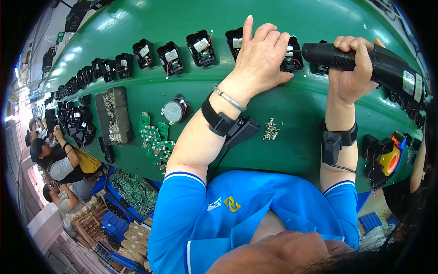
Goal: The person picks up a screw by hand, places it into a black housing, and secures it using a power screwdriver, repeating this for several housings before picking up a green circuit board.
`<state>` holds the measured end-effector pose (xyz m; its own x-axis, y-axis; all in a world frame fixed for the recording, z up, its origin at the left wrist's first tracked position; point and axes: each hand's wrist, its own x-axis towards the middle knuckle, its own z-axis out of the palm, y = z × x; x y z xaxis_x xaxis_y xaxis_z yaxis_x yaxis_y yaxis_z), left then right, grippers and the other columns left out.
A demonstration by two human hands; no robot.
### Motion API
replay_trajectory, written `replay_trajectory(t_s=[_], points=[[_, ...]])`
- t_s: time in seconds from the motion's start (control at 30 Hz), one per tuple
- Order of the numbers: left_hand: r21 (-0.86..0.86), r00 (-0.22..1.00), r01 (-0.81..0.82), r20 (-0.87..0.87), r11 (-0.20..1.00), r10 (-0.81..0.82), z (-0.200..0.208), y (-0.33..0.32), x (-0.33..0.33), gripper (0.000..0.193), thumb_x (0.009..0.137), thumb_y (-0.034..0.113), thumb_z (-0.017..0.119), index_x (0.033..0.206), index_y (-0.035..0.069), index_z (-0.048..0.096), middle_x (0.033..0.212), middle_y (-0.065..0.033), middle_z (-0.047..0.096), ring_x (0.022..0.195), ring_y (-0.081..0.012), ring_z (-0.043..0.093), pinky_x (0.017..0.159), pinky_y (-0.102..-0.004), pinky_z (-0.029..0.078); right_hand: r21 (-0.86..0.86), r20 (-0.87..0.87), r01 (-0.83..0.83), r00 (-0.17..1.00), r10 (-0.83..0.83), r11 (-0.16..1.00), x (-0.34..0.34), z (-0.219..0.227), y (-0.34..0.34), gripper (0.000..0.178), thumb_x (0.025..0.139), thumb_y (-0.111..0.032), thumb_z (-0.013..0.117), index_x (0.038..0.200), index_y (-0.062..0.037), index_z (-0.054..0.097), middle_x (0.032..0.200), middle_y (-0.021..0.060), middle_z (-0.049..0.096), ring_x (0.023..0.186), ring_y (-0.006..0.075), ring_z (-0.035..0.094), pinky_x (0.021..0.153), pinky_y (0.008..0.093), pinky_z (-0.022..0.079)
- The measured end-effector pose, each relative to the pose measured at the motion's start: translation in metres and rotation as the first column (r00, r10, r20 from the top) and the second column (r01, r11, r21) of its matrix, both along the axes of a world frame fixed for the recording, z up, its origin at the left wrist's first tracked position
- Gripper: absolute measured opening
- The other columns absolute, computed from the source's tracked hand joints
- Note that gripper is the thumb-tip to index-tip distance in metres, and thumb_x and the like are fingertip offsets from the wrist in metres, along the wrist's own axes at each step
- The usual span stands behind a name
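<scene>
My left hand (262,57) grips a black plastic housing (296,63) with its thumb at the near side and fingertips at the left edge; the little finger points away. My right hand (350,75) is wrapped around a black electric screwdriver (392,68). The tool lies nearly level, and its bit reaches left into the held housing. A metal plate and thin wires show inside this housing. Directly left, partly behind my left hand, stands another housing (233,40). A small pile of screws (271,131) lies on the green table nearer my body.
Similar open housings (170,58) run in a curved row leftward. A round speaker driver (174,111), green circuit boards (155,137) and a dark tray of screws (114,118) sit to the left. An orange-and-blue tape dispenser-like object (391,157) is at right. Co-workers (64,162) are at left.
</scene>
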<state>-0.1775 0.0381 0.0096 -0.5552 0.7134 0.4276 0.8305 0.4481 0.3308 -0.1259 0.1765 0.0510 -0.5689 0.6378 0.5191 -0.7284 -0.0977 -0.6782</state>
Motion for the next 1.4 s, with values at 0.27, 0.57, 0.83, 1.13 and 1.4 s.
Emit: replay_trajectory(t_s=[0.27,0.57,0.83,1.13,1.4], points=[[-0.013,0.999,-0.003,-0.033,1.000,0.003,-0.004,-0.001,-0.005,0.060,0.042,0.029,0.074,0.091,0.004,0.051,0.083,-0.0072,0.052,0.096,-0.0217,0.044,0.094,-0.0496,0.017,0.157,-0.025,-0.113,0.993,0.119,0.981,-0.001,-0.011,-0.004,0.033,0.072,0.004,0.042,0.103,-0.0064,0.038,0.071,0.0090,0.050,0.059,0.0201,0.046,0.059,0.0377,0.039],[-0.080,1.000,-0.006,-0.024,0.997,0.004,0.004,-0.005,-0.002,0.058,0.041,0.029,0.075,0.089,0.005,0.052,0.087,-0.0076,0.053,0.096,-0.0209,0.044,0.093,-0.0502,0.019,0.182,-0.008,-0.070,0.997,0.073,0.981,-0.003,-0.002,-0.020,0.037,0.069,0.009,0.043,0.104,0.0004,0.033,0.068,0.0111,0.050,0.058,0.0197,0.048,0.059,0.0385,0.042],[-0.096,0.997,0.068,-0.024,0.993,-0.071,0.031,-0.020,0.028,0.044,0.056,0.024,0.068,0.095,0.011,0.053,0.094,-0.0058,0.049,0.097,-0.0243,0.041,0.089,-0.0498,0.023,0.042,-0.135,-0.237,0.961,0.241,0.971,0.077,0.033,0.024,0.035,0.076,-0.002,0.040,0.109,-0.0081,0.034,0.073,0.0094,0.049,0.059,0.0196,0.045,0.058,0.0367,0.039],[-0.181,0.947,0.302,0.173,0.936,-0.272,0.009,-0.026,0.091,0.008,0.064,0.014,0.058,0.057,0.009,0.056,0.062,-0.0033,0.048,0.077,-0.0205,0.046,0.080,-0.0352,0.034,-0.071,0.066,-0.088,0.994,0.092,0.994,0.115,0.022,0.022,0.032,0.073,-0.011,0.042,0.105,-0.0065,0.037,0.072,0.0044,0.043,0.063,0.0138,0.038,0.061,0.0288,0.032],[0.343,0.366,-0.109,0.886,0.933,-0.283,0.035,0.003,0.094,0.009,0.073,0.005,0.056,0.082,0.003,0.056,0.072,-0.0035,0.055,0.066,-0.0147,0.051,0.067,-0.0272,0.043,-0.193,-0.063,-0.074,0.996,0.063,0.978,0.117,0.045,0.033,0.028,0.070,-0.014,0.047,0.096,-0.0053,0.046,0.069,0.0030,0.041,0.062,0.0129,0.037,0.060,0.0269,0.031]])
